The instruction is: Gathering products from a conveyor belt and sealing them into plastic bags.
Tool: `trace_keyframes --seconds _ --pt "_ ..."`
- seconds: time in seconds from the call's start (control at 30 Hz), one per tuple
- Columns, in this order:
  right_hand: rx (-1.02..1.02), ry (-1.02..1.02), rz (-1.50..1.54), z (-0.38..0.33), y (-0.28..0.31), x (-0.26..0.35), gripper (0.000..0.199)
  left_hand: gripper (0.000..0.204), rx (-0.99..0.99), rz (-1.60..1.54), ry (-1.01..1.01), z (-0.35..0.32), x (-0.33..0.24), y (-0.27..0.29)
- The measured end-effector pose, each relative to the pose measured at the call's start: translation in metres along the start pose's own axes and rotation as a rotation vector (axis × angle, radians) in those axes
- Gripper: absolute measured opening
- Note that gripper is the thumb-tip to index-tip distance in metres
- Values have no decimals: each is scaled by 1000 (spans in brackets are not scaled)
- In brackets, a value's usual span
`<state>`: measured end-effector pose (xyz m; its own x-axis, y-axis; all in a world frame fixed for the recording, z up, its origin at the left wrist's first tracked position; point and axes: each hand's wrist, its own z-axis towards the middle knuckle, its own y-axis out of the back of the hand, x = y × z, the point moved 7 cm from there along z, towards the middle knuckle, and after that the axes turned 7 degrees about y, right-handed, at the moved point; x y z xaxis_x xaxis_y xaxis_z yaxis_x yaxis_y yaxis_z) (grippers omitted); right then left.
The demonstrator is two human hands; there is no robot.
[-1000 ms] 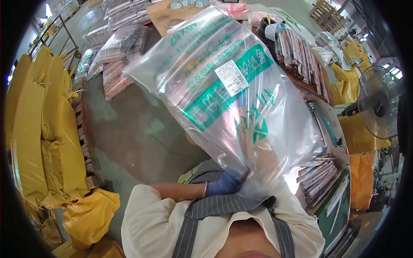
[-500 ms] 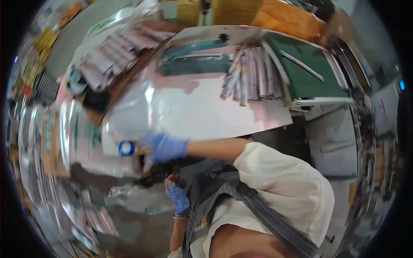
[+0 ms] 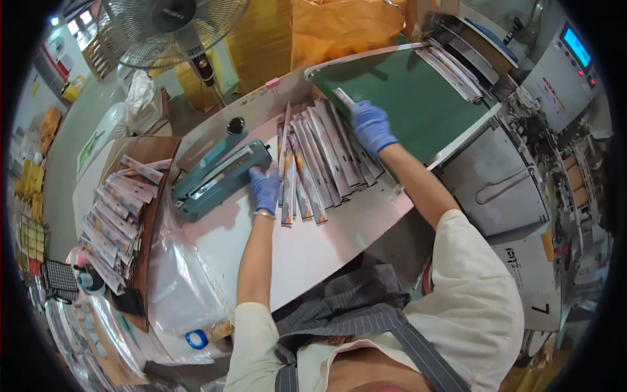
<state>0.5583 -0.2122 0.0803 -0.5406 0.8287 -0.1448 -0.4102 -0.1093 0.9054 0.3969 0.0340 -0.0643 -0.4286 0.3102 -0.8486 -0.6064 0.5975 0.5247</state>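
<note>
A fan of long narrow packets (image 3: 323, 163) lies on the white table (image 3: 307, 248). My left hand (image 3: 264, 189), in a blue glove, rests on the left end of that fan, next to a teal heat sealer (image 3: 219, 178). My right hand (image 3: 370, 125), also gloved in blue, lies on the right end of the fan at the edge of the green conveyor belt (image 3: 418, 98), fingers closed on one packet's top.
More packets (image 3: 111, 222) are piled on a brown board at the left, with a clear plastic bag (image 3: 186, 287) and a blue tape roll (image 3: 195, 340) below. A standing fan (image 3: 171, 29), yellow sacks (image 3: 343, 26) and a grey machine (image 3: 522, 176) surround the table.
The view has swung from the large clear bag I was holding up to the table. Both hands have come down onto the fan of packets.
</note>
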Motion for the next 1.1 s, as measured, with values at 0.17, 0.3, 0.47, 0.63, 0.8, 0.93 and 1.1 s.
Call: trace_keyframes --seconds 0.17,0.3,0.47,0.63,0.8,0.93,1.1 --pt "390 -379 531 -15 -70 54 46 72 -5 612 -29 -13 -34 -76" --pt "341 -483 695 -12 -110 37 68 79 330 409 107 -59 -31 -109" --pt "347 -446 1000 1 -167 19 82 98 38 139 234 -21 -93 -43" --pt "600 -327 1900 -57 -144 126 48 85 -82 -163 32 -33 -47 -12" --pt "1067 -785 1963 -262 -12 144 54 82 603 -600 236 -235 -23 60" --pt "1002 -572 1974 -316 15 168 61 62 668 -742 418 -319 37 62" --pt "325 80 1960 -209 99 172 78 135 338 -441 -358 -252 -46 134"
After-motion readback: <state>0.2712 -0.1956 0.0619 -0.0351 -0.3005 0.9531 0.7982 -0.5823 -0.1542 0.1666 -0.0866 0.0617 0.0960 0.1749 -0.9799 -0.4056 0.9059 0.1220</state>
